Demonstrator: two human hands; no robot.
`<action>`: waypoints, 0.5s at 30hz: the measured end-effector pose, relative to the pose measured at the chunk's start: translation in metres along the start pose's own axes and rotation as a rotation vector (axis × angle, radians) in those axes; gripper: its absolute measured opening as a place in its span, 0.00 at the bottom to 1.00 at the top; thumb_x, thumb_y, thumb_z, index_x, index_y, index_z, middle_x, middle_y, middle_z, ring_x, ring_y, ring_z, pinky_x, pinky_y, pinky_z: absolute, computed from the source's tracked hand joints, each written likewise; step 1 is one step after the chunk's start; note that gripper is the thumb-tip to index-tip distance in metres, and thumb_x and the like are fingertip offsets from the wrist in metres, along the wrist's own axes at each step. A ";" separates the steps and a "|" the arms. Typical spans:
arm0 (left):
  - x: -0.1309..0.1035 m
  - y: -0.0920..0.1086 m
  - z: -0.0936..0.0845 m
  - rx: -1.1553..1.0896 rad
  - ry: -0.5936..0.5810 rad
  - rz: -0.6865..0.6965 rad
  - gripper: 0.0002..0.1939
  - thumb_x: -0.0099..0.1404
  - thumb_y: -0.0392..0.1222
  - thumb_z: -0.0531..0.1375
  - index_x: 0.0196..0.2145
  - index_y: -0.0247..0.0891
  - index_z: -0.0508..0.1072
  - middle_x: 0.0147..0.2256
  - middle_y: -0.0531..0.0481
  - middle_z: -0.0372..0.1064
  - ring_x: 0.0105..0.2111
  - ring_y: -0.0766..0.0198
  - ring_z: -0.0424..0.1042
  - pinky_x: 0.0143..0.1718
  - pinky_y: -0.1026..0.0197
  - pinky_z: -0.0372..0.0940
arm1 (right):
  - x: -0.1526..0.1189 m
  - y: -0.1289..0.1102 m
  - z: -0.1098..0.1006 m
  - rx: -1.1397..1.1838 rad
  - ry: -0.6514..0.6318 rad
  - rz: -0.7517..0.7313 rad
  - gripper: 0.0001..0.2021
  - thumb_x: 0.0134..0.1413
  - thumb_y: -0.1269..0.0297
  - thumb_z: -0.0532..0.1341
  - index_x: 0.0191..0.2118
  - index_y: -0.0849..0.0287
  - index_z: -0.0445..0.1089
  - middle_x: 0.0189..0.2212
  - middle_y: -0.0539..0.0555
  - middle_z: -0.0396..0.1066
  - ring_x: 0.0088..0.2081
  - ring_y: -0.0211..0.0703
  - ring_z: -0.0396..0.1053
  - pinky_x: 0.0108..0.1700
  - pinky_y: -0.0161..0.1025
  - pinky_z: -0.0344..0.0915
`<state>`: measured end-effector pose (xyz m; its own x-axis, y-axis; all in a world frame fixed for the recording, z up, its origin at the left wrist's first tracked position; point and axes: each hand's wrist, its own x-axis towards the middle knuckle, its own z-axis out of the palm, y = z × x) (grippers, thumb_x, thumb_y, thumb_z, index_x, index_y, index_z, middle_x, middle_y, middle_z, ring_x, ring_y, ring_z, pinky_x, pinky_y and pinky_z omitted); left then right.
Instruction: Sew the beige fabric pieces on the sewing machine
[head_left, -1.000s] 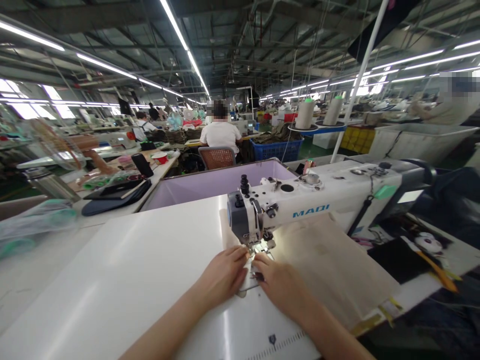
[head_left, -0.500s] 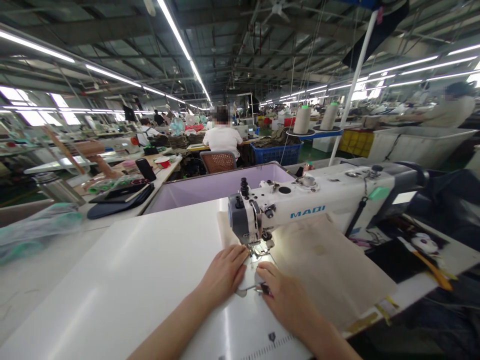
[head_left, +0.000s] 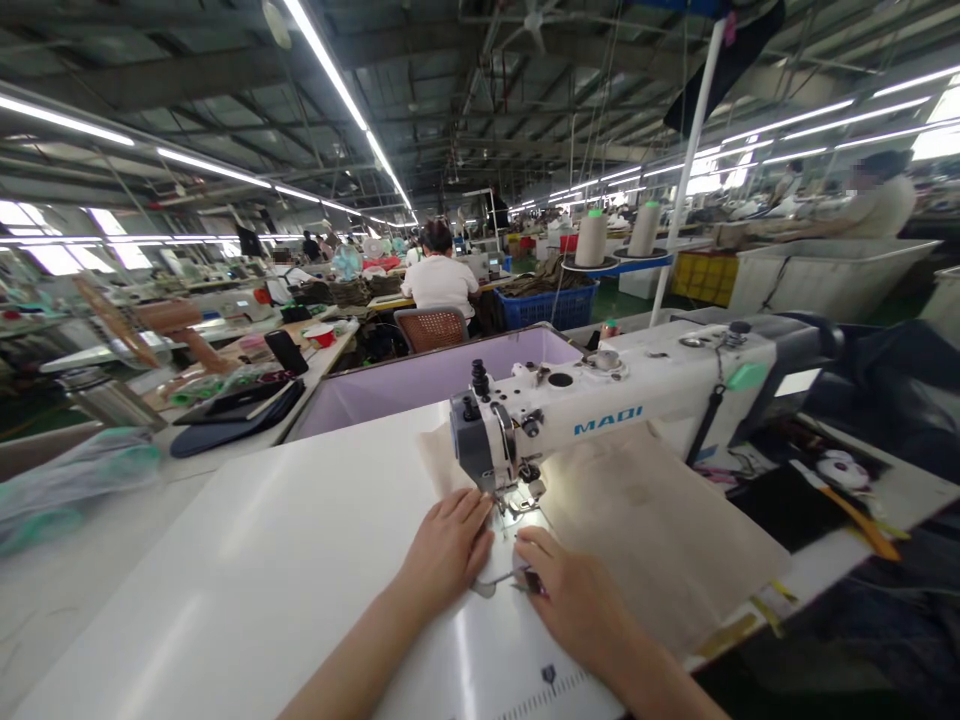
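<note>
A white sewing machine (head_left: 607,410) stands over a beige cloth (head_left: 660,540), which lies under its arm and shows again behind the needle head. My left hand (head_left: 450,545) rests flat just left of the presser foot (head_left: 521,500), fingers stretched forward and close together, fingertips at the cloth's edge. To the right of the needle plate (head_left: 499,570), my right hand (head_left: 574,595) is curled, its index finger and thumb toward the plate. Small thread snips (head_left: 531,582), with a metal tip and a dark body, poke out from under its fingers; the rest is hidden by the palm.
Behind the white tabletop (head_left: 300,540) is a lilac-lined bin (head_left: 435,375). Two thread cones (head_left: 592,238) stand by a white pole (head_left: 686,170). A dark pouch (head_left: 240,412) and a steel flask (head_left: 105,395) sit at left. A seated person (head_left: 441,275) works ahead.
The camera view has shifted slightly, so the scene sits a little further left. Both hands keep nearly the same place by the presser foot; the cloth shows no clear movement.
</note>
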<state>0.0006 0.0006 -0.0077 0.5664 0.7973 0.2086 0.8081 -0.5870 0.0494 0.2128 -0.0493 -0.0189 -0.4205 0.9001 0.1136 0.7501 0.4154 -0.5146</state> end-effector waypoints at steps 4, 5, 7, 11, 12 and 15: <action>0.002 0.005 -0.007 -0.037 -0.002 -0.032 0.18 0.72 0.40 0.54 0.57 0.35 0.69 0.54 0.40 0.70 0.54 0.47 0.67 0.53 0.43 0.67 | -0.001 0.000 -0.001 0.013 0.005 0.007 0.19 0.56 0.74 0.56 0.53 0.55 0.70 0.58 0.53 0.69 0.47 0.49 0.75 0.48 0.42 0.71; 0.002 0.007 -0.009 -0.071 0.004 -0.038 0.16 0.72 0.39 0.53 0.54 0.36 0.71 0.52 0.40 0.71 0.52 0.49 0.68 0.52 0.44 0.68 | -0.001 0.000 -0.001 0.014 0.004 0.010 0.20 0.56 0.74 0.57 0.53 0.55 0.70 0.58 0.53 0.69 0.47 0.49 0.75 0.47 0.41 0.71; 0.000 0.012 -0.014 -0.155 0.004 -0.049 0.13 0.72 0.34 0.50 0.46 0.37 0.75 0.47 0.42 0.73 0.47 0.53 0.70 0.51 0.49 0.69 | -0.003 -0.001 -0.003 0.019 0.003 0.018 0.20 0.55 0.74 0.57 0.53 0.55 0.70 0.57 0.53 0.70 0.47 0.49 0.75 0.48 0.41 0.71; -0.010 0.027 -0.022 -0.237 -0.078 -0.040 0.13 0.67 0.28 0.52 0.39 0.39 0.75 0.43 0.44 0.71 0.43 0.55 0.70 0.46 0.53 0.70 | -0.008 -0.003 -0.005 0.059 0.010 0.011 0.21 0.53 0.76 0.56 0.52 0.56 0.71 0.57 0.55 0.70 0.51 0.50 0.73 0.52 0.42 0.69; -0.013 0.031 -0.022 -0.229 -0.093 -0.032 0.12 0.67 0.29 0.54 0.40 0.39 0.75 0.44 0.45 0.71 0.43 0.55 0.70 0.46 0.52 0.70 | -0.008 -0.004 -0.006 0.072 0.014 0.003 0.21 0.53 0.75 0.55 0.52 0.56 0.71 0.57 0.55 0.70 0.52 0.50 0.73 0.52 0.41 0.68; -0.020 0.039 -0.017 -0.182 -0.081 -0.009 0.13 0.66 0.33 0.58 0.48 0.40 0.73 0.51 0.43 0.69 0.51 0.49 0.68 0.52 0.46 0.67 | -0.009 -0.005 -0.006 0.095 0.023 -0.033 0.22 0.56 0.74 0.55 0.56 0.55 0.68 0.58 0.55 0.69 0.51 0.48 0.73 0.51 0.41 0.69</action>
<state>0.0181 -0.0402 0.0069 0.5767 0.8067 0.1288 0.7744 -0.5901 0.2283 0.2155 -0.0585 -0.0123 -0.4317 0.8893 0.1510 0.6836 0.4318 -0.5885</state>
